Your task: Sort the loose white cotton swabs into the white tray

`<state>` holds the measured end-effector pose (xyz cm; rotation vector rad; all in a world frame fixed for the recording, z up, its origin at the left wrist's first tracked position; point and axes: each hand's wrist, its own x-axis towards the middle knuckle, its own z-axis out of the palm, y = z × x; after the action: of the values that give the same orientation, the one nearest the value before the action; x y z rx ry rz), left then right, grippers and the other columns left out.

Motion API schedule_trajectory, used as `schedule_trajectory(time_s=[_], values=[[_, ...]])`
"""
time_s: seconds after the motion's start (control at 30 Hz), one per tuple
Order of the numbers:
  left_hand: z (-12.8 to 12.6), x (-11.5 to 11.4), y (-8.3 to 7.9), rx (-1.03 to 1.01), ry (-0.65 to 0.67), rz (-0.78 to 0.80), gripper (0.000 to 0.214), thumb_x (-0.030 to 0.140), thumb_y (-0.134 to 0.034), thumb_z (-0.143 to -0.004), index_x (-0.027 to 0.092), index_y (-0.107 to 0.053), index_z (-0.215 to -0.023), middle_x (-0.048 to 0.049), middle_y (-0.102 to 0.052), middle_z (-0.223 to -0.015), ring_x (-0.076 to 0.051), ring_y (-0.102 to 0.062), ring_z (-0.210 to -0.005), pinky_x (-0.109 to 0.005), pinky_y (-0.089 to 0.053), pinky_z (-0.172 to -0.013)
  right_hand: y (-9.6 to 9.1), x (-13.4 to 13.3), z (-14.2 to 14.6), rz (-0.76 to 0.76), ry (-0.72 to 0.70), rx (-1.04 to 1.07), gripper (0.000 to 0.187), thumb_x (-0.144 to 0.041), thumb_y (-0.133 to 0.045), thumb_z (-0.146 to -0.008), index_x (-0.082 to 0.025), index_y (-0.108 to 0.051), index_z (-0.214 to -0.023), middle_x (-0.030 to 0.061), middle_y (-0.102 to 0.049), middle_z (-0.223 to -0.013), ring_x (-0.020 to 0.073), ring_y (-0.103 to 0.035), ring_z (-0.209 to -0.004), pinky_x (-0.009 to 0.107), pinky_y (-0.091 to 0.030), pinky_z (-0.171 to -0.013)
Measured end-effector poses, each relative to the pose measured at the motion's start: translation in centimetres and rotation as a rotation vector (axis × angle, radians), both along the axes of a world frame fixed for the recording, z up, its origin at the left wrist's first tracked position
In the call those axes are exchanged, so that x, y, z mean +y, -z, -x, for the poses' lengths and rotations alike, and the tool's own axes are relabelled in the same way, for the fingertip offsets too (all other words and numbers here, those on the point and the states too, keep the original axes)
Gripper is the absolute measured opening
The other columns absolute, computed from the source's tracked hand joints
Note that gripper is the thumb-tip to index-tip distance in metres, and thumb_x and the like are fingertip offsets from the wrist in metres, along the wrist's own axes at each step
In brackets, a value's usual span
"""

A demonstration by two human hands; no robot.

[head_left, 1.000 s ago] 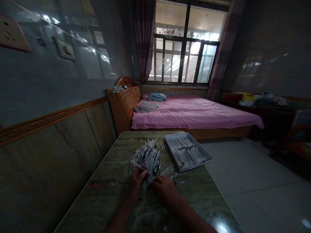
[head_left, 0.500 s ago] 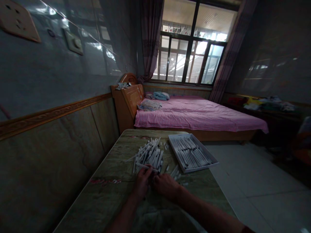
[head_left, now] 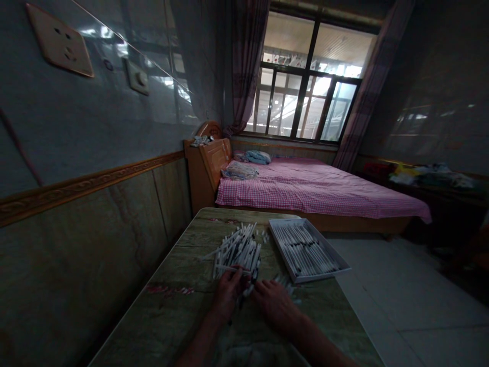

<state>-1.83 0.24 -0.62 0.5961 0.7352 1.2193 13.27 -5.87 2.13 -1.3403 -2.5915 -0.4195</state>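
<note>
My left hand (head_left: 226, 294) is closed around a slim white pen (head_left: 228, 268), which lies crosswise at the fingertips. Close to its right, my right hand (head_left: 275, 302) is palm down with fingers curled and pressed together. What those fingers grip, if anything, is hidden. Just beyond both hands lies a loose pile of white pens (head_left: 237, 245), some with dark ends. Small pale caps (head_left: 284, 282) are scattered on the table past my right hand, partly covered by it. To the right, a shallow white box (head_left: 321, 276) holds many similar pens in two neat rows.
The marbled green-brown table (head_left: 171, 316) carries everything. A few small white pieces (head_left: 265, 236) lie between pile and box. Behind the table stands a bed with a pink checked sheet (head_left: 305, 191) and wooden headboard (head_left: 208, 168). A tiled wall (head_left: 91, 255) runs along the left.
My right hand has moved slightly right, away from my left hand, opening a small gap between them. My left hand still holds the pen. The whole view has shifted a little.
</note>
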Motion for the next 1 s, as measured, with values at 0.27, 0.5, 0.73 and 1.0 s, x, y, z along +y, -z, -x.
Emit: schedule_trajectory(time_s=[0.27,0.5,0.73,1.0], values=[[-0.2,-0.3,-0.2,-0.141,0.030,0.079,0.034,0.024,-0.088,-0.062,0.017,-0.062,-0.084,-0.0033,-0.077,-0.078,-0.023,-0.076,-0.073,-0.032,-0.061,-0.069,0.1,-2.5,-0.9,-0.061,0.267,1.091,0.014,-0.029,-0.048,-0.097,-0.021,-0.060,-0.095,0.0027,-0.068,-0.083,0.0156,-0.067,-0.074,0.024,-0.053,-0.067],[-0.1,-0.2,0.1,-0.216,0.041,0.081,0.032,0.021,-0.087,-0.063,0.016,-0.063,-0.083,-0.0047,-0.077,-0.079,-0.023,-0.076,-0.075,-0.033,-0.061,-0.071,-1.4,-3.5,-0.1,-0.076,0.433,1.473,0.023,-0.042,-0.054,-0.091,-0.021,-0.064,-0.095,0.0052,-0.070,-0.087,0.0182,-0.068,-0.075,0.027,-0.055,-0.063],[-0.4,-0.8,-0.2,-0.197,0.097,0.047,0.038,0.029,-0.089,-0.061,0.017,-0.062,-0.083,-0.0033,-0.076,-0.078,-0.022,-0.075,-0.075,-0.033,-0.060,-0.071,-0.1,-2.2,-0.4,-0.067,0.285,1.008,0.034,-0.024,-0.045,-0.092,-0.025,-0.065,-0.120,0.0081,-0.069,-0.103,0.0198,-0.067,-0.093,0.029,-0.053,-0.079],[-0.7,-1.6,-0.1,-0.156,0.176,0.004,0.044,0.035,-0.090,-0.057,0.018,-0.061,-0.085,-0.0036,-0.076,-0.080,-0.023,-0.074,-0.076,-0.036,-0.059,-0.074,1.8,-1.9,0.1,0.052,0.329,1.052,0.044,-0.019,-0.049,-0.084,-0.018,-0.056,-0.127,0.0016,-0.066,-0.079,0.0157,-0.064,-0.068,0.024,-0.052,-0.064]])
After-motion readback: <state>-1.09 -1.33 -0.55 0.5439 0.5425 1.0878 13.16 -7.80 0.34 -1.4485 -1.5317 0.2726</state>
